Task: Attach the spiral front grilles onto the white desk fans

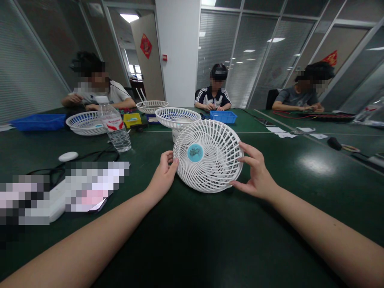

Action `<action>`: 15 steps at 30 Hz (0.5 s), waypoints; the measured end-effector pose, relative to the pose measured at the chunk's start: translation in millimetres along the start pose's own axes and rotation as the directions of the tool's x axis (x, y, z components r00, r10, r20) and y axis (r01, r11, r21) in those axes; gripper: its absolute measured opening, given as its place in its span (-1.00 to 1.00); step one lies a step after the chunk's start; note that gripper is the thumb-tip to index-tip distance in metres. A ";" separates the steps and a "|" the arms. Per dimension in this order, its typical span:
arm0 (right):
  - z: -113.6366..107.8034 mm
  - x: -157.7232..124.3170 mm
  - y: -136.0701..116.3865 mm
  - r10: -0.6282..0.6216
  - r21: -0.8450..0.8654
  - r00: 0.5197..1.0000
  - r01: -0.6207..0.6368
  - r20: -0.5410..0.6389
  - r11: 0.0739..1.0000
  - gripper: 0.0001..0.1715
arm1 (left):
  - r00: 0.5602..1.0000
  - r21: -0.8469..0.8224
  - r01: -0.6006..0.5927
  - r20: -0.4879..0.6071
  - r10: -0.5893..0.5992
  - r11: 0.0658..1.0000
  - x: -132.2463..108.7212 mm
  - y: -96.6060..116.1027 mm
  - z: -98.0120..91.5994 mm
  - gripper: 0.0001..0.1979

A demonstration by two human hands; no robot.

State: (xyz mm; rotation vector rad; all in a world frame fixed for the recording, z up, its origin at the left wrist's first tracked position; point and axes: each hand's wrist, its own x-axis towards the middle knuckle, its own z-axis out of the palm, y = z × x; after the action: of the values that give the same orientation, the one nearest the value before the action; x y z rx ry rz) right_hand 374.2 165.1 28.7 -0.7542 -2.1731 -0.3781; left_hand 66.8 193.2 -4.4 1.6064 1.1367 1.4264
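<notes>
Between my two hands a round white plastic basket is tilted up on its edge, its swirled lattice turned toward me. A pale blue round label sits at the centre of its base. My left hand pinches the left rim, thumb in front and the other fingers bent behind. At the right rim, my right hand grips with its fingertips and thumb. Just behind it stands another white basket, raised on a white support that is partly hidden.
A water bottle leans in view at left, near a white lattice basket and a blue tray. Blurred-out phones and cables lie closer. Across the green table, several people work beside a small blue bin and papers.
</notes>
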 end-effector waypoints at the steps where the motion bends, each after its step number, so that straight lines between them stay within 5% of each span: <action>1: -0.7 -0.1 0.7 -0.016 -0.009 1.000 0.016 0.004 1.000 -0.22 | 1.000 0.015 -0.001 0.009 0.001 1.000 -0.3 0.5 -0.8 -0.68; 15: -2.1 0.6 1.0 -0.064 -0.058 0.998 0.063 -0.017 0.996 -0.25 | 1.000 0.048 0.013 0.019 -0.014 0.999 1.0 2.8 -0.5 -0.70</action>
State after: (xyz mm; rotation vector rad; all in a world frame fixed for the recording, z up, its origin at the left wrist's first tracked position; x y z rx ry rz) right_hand 375.7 165.1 30.6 -0.7114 -2.1808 -0.4800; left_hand 66.8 193.1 -1.3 1.6388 1.1762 1.3811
